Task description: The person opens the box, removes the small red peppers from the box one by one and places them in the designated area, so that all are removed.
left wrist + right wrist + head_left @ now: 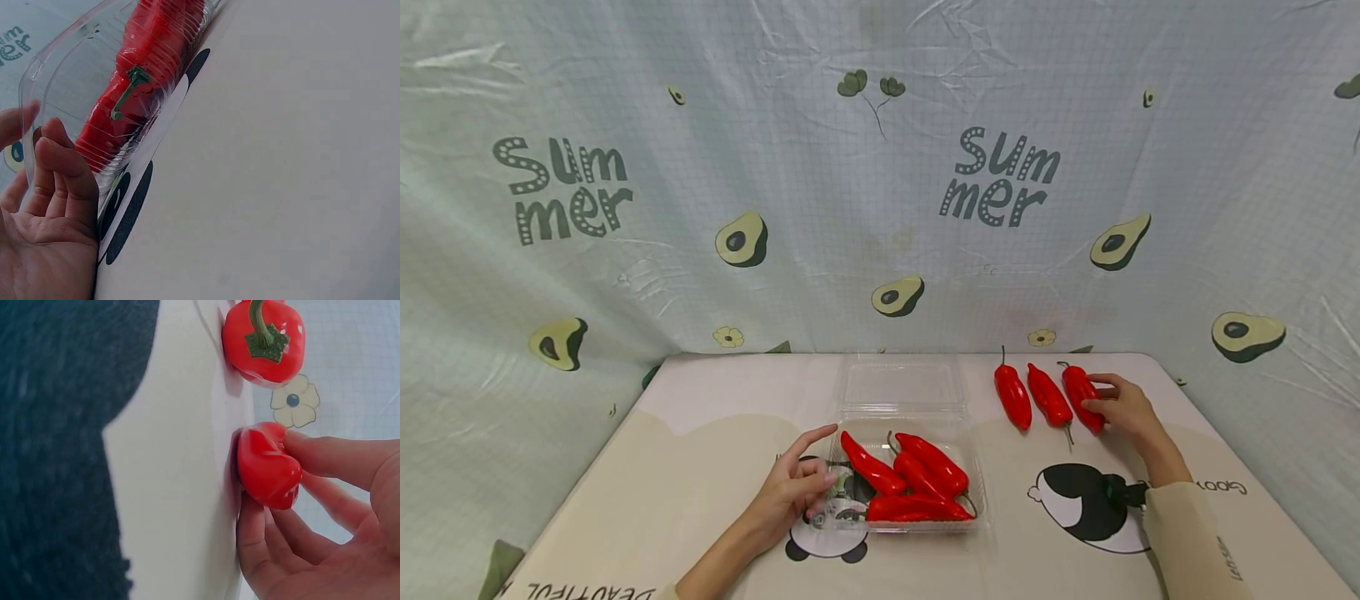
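On the right of the table, my right hand (pixel 1123 408) holds a glossy red pepper (pixel 1081 396) between thumb and fingers. The right wrist view has this pepper (pixel 265 465) close against the table, the thumb on one side and fingers curled on the other. Two more red peppers, one nearest (pixel 1049 395) and one farther left (pixel 1013 397), lie beside it. My left hand (pixel 790 483) is at the left rim of a clear plastic box (pixel 981 475), fingers loosely bent, index finger reaching toward its back corner. Several red peppers (pixel 917 508) lie inside the box.
The box's transparent lid (pixel 901 385) lies folded back behind it. A pale tablecloth (pixel 715 492) with panda and other cartoon prints covers the table. A hanging sheet (pixel 820 208) with avocado and lettering prints stands right behind the table's back edge.
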`<state>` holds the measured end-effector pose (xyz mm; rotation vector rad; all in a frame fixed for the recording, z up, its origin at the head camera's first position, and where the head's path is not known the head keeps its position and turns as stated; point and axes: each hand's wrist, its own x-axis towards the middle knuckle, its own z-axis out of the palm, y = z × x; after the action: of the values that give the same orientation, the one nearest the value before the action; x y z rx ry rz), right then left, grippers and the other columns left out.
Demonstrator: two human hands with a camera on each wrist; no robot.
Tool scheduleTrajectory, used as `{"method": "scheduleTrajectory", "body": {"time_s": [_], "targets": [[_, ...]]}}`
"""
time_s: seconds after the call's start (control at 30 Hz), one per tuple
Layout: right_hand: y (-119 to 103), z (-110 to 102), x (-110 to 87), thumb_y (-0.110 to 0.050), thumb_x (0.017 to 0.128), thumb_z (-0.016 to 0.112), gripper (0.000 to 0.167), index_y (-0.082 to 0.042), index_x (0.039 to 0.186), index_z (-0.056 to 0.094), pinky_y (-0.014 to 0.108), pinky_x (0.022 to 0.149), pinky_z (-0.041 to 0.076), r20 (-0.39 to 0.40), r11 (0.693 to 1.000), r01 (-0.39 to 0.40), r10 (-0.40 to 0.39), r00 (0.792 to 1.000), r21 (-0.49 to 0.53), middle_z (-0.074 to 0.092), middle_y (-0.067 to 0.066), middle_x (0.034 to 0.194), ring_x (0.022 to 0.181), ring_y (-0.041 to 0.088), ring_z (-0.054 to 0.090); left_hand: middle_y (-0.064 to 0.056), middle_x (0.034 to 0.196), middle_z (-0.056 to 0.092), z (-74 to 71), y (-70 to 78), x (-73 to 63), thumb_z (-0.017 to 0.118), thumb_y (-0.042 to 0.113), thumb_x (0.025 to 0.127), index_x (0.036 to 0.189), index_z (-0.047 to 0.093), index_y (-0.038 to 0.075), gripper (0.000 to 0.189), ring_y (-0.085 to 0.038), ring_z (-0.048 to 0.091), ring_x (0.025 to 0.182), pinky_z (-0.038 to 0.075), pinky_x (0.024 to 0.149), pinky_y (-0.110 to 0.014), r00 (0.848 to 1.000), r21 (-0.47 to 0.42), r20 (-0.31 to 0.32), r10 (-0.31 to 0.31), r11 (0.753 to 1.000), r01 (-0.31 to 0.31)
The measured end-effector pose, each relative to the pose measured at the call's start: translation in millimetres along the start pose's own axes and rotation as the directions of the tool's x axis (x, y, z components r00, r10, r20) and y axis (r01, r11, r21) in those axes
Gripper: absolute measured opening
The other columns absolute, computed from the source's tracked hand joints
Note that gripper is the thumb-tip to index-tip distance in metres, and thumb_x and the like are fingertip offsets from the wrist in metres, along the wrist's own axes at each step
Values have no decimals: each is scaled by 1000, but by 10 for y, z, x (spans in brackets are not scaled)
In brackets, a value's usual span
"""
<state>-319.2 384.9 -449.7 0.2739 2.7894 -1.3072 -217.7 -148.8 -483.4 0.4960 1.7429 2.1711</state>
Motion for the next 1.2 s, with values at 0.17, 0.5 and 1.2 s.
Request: {"method": "scheduleTrajectory", "body": {"time_s": [0.17, 0.5, 1.2], "targets": [[-11, -11, 16, -13, 100, 62, 68, 7, 156, 29, 52, 98, 57, 13, 1000, 13, -13, 1000, -21, 36, 41, 151, 132, 56, 42, 11, 73, 55, -5, -2, -4, 55, 2, 100, 161, 20, 4, 71, -5, 50, 55, 44, 52, -17, 1000, -4, -2, -2, 1000, 2], [-16, -37, 20, -12, 100, 62, 68, 5, 157, 29, 50, 96, 58, 36, 999, 27, -26, 999, -19, 35, 41, 152, 133, 56, 42, 11, 73, 55, -8, -23, -2, 59, 5, 99, 161, 20, 4, 73, -5, 51, 54, 44, 52, -18, 1000, -22, -1, 1, 1000, -1], [-13, -32, -37, -12, 99, 63, 68, 5, 155, 30, 40, 87, 61, 33, 999, 38, -37, 999, -17, 38, 42, 148, 128, 54, 45, 11, 72, 56, -12, 1, -9, 60, 5, 98, 161, 20, 4, 74, -5, 50, 53, 44, 52, -17, 1000, -24, 8, 4, 1000, -4]]}}
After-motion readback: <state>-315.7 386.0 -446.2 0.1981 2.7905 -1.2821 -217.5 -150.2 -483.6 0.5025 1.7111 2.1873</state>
